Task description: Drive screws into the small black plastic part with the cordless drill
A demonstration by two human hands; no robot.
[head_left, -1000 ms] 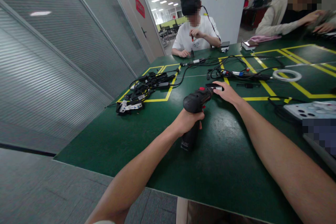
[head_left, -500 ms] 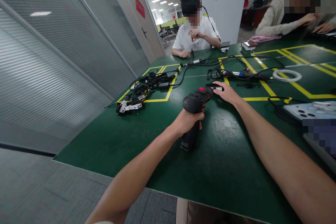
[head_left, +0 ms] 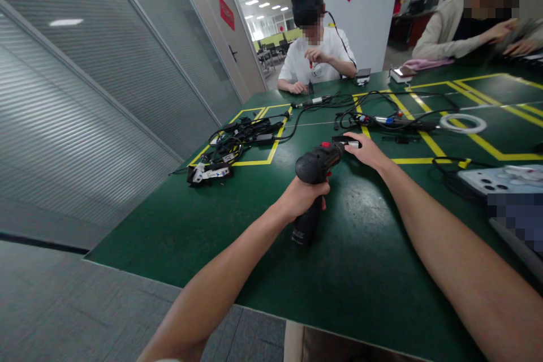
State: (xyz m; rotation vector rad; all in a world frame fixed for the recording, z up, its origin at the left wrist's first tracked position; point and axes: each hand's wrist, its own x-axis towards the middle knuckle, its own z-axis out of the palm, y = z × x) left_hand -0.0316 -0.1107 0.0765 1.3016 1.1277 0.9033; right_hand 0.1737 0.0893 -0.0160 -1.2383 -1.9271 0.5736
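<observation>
In the head view my left hand [head_left: 303, 197] is closed around the handle of a black cordless drill [head_left: 314, 165] with a red switch on top. The drill's handle points down to the table, and its nose is aimed ahead and to the right. Just past the nose, my right hand [head_left: 368, 150] is closed with thumb and fingers at a small black and silver piece [head_left: 353, 143]. The drill partly hides that piece, so its kind and whether the drill's tip touches it do not show.
Tangled black cables [head_left: 250, 134] and a black and white device [head_left: 210, 172] lie left. Beyond my hands are a pen-shaped electric screwdriver [head_left: 382, 120], a white ring [head_left: 462, 123] and yellow tape. A phone [head_left: 487, 181] rests at right. Two people [head_left: 316, 45] sit across the green table [head_left: 169, 237].
</observation>
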